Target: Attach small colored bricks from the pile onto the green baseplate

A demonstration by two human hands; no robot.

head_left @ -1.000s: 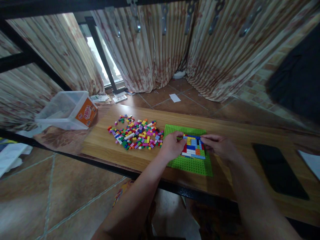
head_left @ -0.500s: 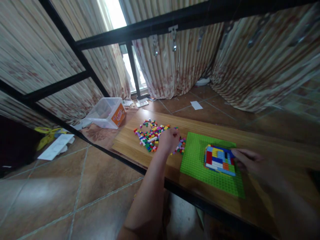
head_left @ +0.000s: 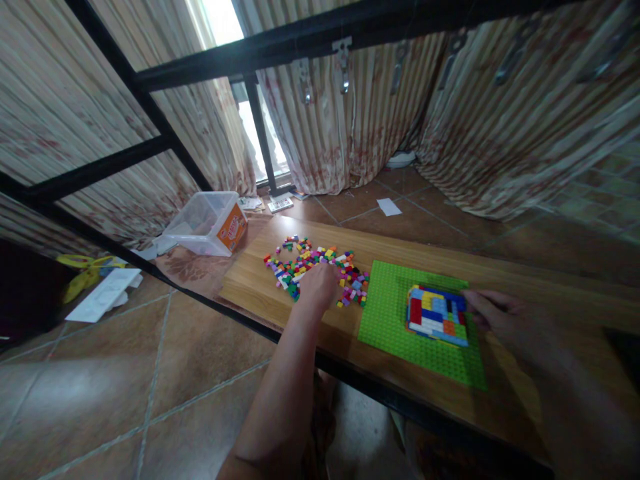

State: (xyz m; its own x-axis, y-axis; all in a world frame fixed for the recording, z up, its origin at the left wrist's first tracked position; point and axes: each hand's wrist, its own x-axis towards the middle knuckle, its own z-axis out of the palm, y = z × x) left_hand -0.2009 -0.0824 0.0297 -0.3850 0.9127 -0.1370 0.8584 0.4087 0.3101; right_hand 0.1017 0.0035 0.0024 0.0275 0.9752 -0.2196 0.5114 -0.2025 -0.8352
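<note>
My left hand [head_left: 320, 285] reaches down into a loose pile of small coloured toy bricks [head_left: 354, 287] on the wooden table. Its fingers are bent together and mostly hidden behind the back of the hand, so what they hold cannot be made out. To the right lies a green baseplate [head_left: 383, 317] bearing a low, flat build of multicoloured bricks [head_left: 436, 319]. At the build's upper right edge, my right hand [head_left: 493, 310] has thumb and forefinger pinched on a blue toy brick, partly covered by the fingertips. Blur hides whether that brick touches the build.
A clear plastic bin [head_left: 207, 223] with an orange label stands beyond the table's left end. The wooden table [head_left: 250, 270] is long and narrow. Black metal bars [head_left: 200, 67] cross above and to the left. Papers [head_left: 389, 207] and a white panel [head_left: 103, 295] lie on the tiled floor.
My left hand has shifted left and lower into the brick pile, uncovering bricks on its right. My right hand stays beside the build. The camera view has moved slightly.
</note>
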